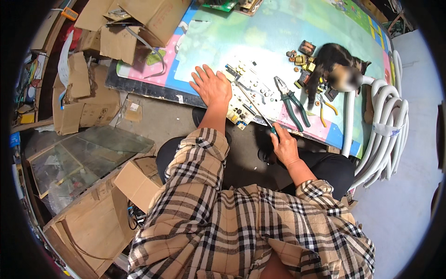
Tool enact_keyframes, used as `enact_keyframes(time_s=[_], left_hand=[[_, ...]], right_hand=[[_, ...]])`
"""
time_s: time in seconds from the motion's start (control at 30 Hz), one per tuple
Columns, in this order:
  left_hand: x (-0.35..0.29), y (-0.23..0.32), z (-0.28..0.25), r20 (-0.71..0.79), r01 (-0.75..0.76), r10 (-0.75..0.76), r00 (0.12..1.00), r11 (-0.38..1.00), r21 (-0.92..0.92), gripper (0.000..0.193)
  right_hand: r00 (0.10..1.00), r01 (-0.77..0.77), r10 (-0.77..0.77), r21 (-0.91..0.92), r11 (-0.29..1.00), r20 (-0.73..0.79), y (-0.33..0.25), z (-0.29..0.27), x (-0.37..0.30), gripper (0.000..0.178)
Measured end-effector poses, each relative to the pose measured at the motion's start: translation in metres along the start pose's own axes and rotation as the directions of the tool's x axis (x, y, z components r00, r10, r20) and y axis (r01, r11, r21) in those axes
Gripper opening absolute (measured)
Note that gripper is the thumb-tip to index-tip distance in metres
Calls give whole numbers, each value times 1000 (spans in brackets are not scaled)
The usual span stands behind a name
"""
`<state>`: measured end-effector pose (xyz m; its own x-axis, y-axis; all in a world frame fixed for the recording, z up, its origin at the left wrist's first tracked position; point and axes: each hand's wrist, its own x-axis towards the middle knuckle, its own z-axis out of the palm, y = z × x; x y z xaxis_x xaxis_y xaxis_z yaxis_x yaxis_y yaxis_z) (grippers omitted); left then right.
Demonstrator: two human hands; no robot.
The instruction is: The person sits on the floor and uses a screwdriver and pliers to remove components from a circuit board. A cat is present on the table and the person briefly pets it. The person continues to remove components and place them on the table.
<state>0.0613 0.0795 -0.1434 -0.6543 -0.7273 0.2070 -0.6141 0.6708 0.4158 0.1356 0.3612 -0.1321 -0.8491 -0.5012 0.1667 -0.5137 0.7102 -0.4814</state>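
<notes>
Gaping cardboard box point(74, 242) beside left hand point(211, 86), contents unclear.

The circuit board point(248, 95) was a pale, matt sheet studded with small metal and plastic parts. The screwdriver point(255, 109) had a thin, bright metal shaft and a dark plastic handle. The pliers point(290, 100) showed dull grey metal heads with green plastic grips; the smaller cutters point(324, 109) carried yellow plastic grips. The counter point(260, 35) was covered by a smooth, faintly glossy printed mat in green, blue and pink. The hose point(388, 135) was white ribbed plastic. The boxes point(139, 183) were brown, matt cardboard with rough torn edges. The glass panes point(79, 160) looked dusty yet reflective. The shirt sleeves point(200, 162) were soft checked cloth.
</notes>
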Motion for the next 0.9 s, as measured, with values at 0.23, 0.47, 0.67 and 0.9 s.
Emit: enact_keyframes(time_s=[0.23, 0.47, 0.67, 0.9], left_hand=[[1, -4, 4, -26, 11, -15, 1000, 989, -145, 55], [-1, -7, 5, -29, 5, -8, 1000, 992, -123, 54], [-6, -1, 0, 32, 10, -6, 999, 994, -109, 55], [-6, -1, -1, 63, 25, -16, 998, 991, -133, 55]], right_hand=[[904, -372, 278, 275, 886, 325, -21, -39, 22, 31], [607, -784, 243, 522, 336, 756, 1, -35, 32, 31], [577, -725, 239, 355, 589, 781, 1, -48, 47, 44], [903, -113, 151, -116, 987, 402, -17, -59, 56, 41]])
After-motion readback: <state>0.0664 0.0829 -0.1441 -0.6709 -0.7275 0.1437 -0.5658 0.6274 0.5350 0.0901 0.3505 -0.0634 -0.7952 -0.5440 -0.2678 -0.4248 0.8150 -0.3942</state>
